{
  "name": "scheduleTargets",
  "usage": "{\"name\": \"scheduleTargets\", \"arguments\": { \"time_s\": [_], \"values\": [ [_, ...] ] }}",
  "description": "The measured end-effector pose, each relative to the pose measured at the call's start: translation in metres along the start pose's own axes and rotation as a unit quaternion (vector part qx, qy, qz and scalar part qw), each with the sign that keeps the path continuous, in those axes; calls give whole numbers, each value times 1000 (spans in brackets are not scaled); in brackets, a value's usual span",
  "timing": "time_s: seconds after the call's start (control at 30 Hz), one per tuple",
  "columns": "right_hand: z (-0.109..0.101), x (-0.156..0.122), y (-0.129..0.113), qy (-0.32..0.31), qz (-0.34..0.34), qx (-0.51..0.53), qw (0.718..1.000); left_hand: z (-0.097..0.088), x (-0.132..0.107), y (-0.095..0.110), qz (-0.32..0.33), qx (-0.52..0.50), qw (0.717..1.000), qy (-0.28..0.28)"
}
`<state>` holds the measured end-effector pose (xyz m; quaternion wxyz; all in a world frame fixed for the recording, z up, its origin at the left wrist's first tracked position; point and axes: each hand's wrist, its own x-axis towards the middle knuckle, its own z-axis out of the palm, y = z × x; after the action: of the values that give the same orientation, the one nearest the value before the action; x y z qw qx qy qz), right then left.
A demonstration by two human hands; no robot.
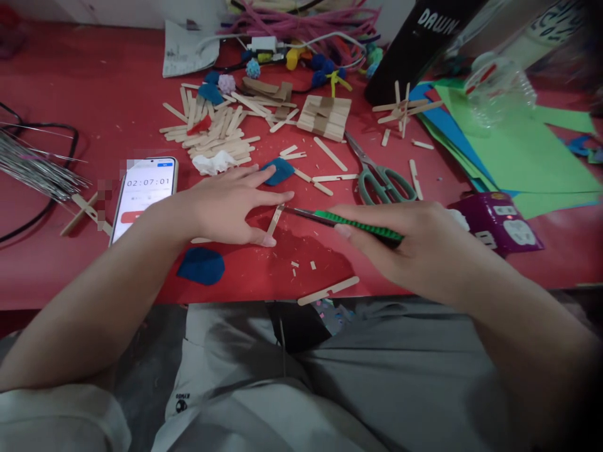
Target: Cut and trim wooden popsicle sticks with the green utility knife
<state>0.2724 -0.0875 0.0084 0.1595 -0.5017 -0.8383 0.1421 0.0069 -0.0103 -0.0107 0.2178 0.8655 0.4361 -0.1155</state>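
Observation:
My right hand grips a green utility knife, its blade pointing left. The blade's tip touches or hovers just over the upper end of a short wooden craft stick; I cannot tell which. Spread flat on the red tabletop, my left hand has a fingertip at the stick's top and the thumb near its lower end. A blue felt piece lies by the left fingertips, and another blue felt piece sits below that hand. Nearer the front edge rests a notched craft stick among small wood chips.
Green-handled scissors lie beyond the knife. A pile of craft sticks is at the back, beside a joined stick panel. A phone stands left. A black bottle, green paper and purple packet occupy the right.

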Motion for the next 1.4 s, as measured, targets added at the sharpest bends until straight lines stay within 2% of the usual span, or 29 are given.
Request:
{"name": "scheduleTargets", "arguments": {
  "time_s": [0.23,0.77,1.0,1.17,1.3,1.4],
  "values": [
    [2,4,-1,-13,-19,5,1000,0,0,1,-5,4,1000,-3],
    [2,4,-2,-29,-1,20,999,-1,-1,3,-7,-12,1000,-3],
    [2,5,0,-13,-11,27,999,-1,0,2,-1,-6,1000,1],
    [-9,6,9,-12,20,111,994,-1,-1,2,-1,-7,1000,-1],
    [-20,8,14,-17,67,223,972,-2,-1,2,3,-7,1000,2],
    [-22,10,9,15,108,274,956,-2,-1,3,5,-11,1000,3]
  ]
}}
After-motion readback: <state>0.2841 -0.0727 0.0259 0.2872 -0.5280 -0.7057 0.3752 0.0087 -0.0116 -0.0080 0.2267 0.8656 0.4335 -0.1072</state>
